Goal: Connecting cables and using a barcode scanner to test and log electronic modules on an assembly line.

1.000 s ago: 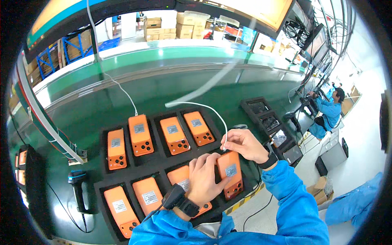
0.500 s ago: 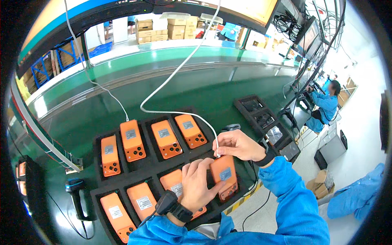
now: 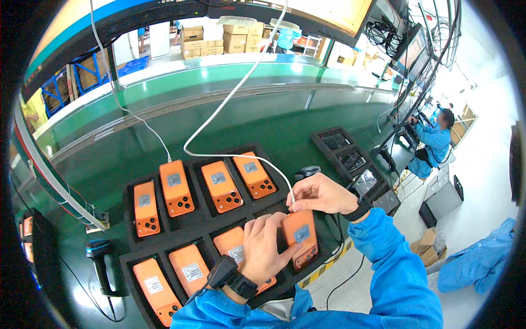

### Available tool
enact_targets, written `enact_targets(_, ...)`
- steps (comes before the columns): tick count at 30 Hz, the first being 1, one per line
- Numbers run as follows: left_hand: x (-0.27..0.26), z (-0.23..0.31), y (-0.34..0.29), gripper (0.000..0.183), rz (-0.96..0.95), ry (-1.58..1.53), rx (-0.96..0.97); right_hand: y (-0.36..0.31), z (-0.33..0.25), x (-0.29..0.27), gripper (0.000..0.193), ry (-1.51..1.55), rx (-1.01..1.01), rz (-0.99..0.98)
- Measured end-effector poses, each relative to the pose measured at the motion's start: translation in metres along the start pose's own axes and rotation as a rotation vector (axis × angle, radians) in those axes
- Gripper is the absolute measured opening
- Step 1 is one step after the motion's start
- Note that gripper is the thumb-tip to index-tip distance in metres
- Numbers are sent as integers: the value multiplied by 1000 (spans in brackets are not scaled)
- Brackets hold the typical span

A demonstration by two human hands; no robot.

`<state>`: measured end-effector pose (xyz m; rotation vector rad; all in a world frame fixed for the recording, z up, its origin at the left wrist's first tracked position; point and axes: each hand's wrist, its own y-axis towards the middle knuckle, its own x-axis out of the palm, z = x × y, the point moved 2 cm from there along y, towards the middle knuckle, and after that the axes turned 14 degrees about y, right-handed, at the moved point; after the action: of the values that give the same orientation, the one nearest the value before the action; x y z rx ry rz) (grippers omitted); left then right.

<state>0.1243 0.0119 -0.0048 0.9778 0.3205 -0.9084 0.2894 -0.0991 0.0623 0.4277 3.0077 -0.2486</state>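
Observation:
My left hand (image 3: 262, 249) grips an orange phone (image 3: 301, 236) by its side, the thumb lying over its labelled back. The phone sits tilted over the near right slot of a black foam tray (image 3: 178, 233), its camera lenses toward me. At its far end, my right hand (image 3: 323, 193) pinches the plug end of a white cable (image 3: 233, 152) against the phone's edge. Fingers hide whether the plug is fully in. Several more orange phones lie face down in the tray. One phone (image 3: 176, 189) in the far row has another white cable (image 3: 143, 122) at its end.
A handheld scanner (image 3: 99, 268) stands left of the tray, and a second dark scanner (image 3: 308, 172) is behind my right hand. Another black tray (image 3: 350, 159) lies farther right. Monitors (image 3: 350, 22) hang overhead. A person in blue (image 3: 433, 140) sits at the far right.
Both hands keep their hold on the phone and cable with hardly any movement. The view has shifted slightly, and a person in blue in the background has moved left.

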Motion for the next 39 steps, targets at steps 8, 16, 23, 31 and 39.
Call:
enact_targets(8,-6,0,-2,71,-44,236,-74,13,22,11,49,-83,-70,138)
enact_targets(16,-41,-8,2,47,-53,581,-65,46,49,23,35,-773,-243,476)
enact_targets(23,-98,-74,1,13,-279,832,32,-10,-2,86,27,-976,-450,516)
enact_targets(31,-105,-120,-34,14,-180,557,-226,-101,36,97,28,-854,-198,539)
enact_targets(39,-106,-122,-34,17,-187,516,-218,-112,40,121,24,59,-175,702)
